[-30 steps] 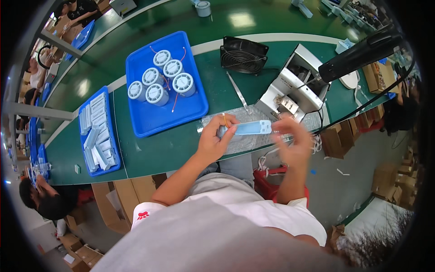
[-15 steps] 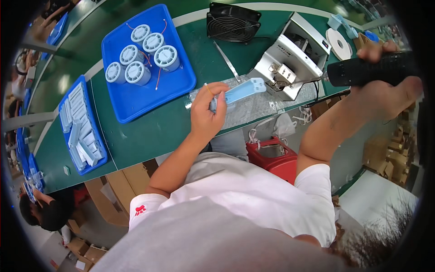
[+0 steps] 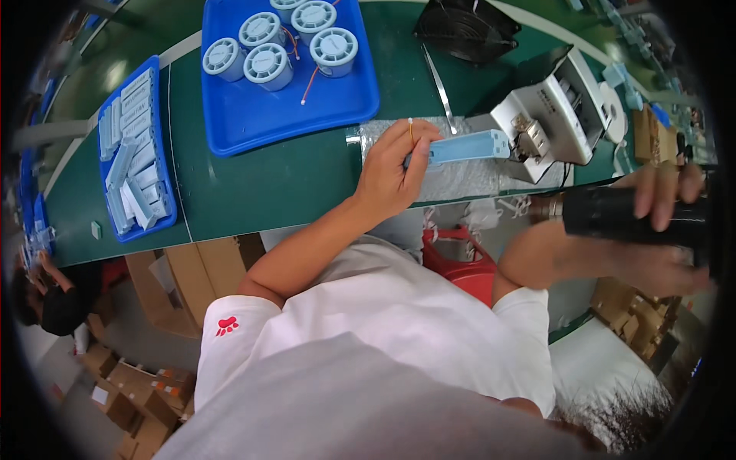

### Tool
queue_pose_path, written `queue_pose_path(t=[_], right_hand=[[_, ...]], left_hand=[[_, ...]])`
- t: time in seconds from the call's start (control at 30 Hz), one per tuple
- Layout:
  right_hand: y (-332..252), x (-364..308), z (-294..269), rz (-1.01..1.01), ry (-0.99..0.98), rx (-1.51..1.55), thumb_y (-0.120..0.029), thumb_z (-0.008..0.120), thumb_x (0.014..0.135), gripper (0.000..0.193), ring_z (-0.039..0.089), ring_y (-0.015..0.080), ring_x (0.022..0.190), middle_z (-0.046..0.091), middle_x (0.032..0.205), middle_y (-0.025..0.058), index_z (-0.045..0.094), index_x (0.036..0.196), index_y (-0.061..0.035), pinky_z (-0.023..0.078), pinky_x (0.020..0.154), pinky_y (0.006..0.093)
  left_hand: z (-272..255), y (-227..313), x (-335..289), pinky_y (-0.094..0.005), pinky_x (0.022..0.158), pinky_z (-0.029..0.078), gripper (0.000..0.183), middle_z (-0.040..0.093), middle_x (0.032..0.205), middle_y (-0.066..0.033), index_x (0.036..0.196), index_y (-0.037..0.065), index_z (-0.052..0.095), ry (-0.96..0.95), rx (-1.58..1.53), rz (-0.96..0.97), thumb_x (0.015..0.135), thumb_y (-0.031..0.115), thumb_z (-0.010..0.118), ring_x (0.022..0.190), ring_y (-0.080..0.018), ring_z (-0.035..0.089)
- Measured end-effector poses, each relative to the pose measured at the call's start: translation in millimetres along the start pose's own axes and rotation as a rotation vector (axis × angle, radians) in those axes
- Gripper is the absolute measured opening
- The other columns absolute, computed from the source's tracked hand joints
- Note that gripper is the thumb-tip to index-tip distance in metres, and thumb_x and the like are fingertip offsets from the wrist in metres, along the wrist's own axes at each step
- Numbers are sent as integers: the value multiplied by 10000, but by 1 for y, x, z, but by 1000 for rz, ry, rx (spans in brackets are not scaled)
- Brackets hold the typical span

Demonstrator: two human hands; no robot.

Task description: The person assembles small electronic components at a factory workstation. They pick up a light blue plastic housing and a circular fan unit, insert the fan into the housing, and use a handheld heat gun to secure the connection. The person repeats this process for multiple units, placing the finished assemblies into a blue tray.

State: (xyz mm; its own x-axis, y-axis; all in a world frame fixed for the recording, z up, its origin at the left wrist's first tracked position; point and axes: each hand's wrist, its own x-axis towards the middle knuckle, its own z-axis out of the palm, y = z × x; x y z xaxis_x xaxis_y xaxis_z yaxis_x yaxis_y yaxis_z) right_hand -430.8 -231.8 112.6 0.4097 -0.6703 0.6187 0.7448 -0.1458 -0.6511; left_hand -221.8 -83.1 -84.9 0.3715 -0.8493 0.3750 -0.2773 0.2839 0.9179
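Observation:
In my left hand, fingers wrapped round one end, is a long, light blue plastic housing. Its other end points right, toward a white and black bench machine that looks like a screw feeder. A clear bubble-wrap sheet lies on the bench under the housing. Out at the right, off the bench's near edge, my right hand grips a thick black electric screwdriver. Motion blurs that hand and arm, and the screwdriver's tip cannot be made out.
A blue tray holds several round light blue fan units with wires. Farther left, another blue tray carries long light blue housings. Tweezers, a black fan and a white tape roll are behind. A red stool stands below.
My right hand has brought the screwdriver down and toward me, away from the screw feeder. My left hand keeps hold of the housing. The whole view has shifted.

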Motion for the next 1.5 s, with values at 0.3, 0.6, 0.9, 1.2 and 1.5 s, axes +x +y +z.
queue_pose_path(t=[0.3,0.6,0.9,1.2,1.5], right_hand=[[48,17,-5,-84,4,-67,-706,641,862,789,567,181,640,567,951,103,494,1158,10,466,555,312],[59,15,-10,-90,-39,-1,-691,701,826,776,574,158,654,553,941,75,501,1101,6,467,572,298],[61,14,-14,-81,-97,93,-675,762,790,767,582,134,669,539,931,47,508,1043,3,469,588,283],[68,0,13,-142,9,29,-711,741,790,840,598,169,744,536,933,53,488,1102,26,480,683,332],[-25,-8,-9,-37,56,73,-470,710,876,566,622,187,791,521,963,112,494,1069,16,522,721,328]], left_hand=[[-1,-2,-1,-336,815,508,272,688,1128,-148,1063,-13,679,-16,5,30,1053,78,423,946,-252,650],[0,-1,0,-336,804,507,282,689,1114,-148,1056,-19,688,-26,25,7,1056,84,426,943,-255,653],[0,-2,-2,-335,792,514,280,690,1084,-154,1044,-24,691,-6,29,27,1055,76,429,918,-262,657],[2,-4,-1,-365,841,516,259,692,1081,-173,1028,-23,684,-41,59,80,1040,70,442,963,-295,668],[0,-1,2,-355,799,508,244,684,1024,-151,1018,-22,669,14,-9,-91,1044,74,446,886,-289,649]])
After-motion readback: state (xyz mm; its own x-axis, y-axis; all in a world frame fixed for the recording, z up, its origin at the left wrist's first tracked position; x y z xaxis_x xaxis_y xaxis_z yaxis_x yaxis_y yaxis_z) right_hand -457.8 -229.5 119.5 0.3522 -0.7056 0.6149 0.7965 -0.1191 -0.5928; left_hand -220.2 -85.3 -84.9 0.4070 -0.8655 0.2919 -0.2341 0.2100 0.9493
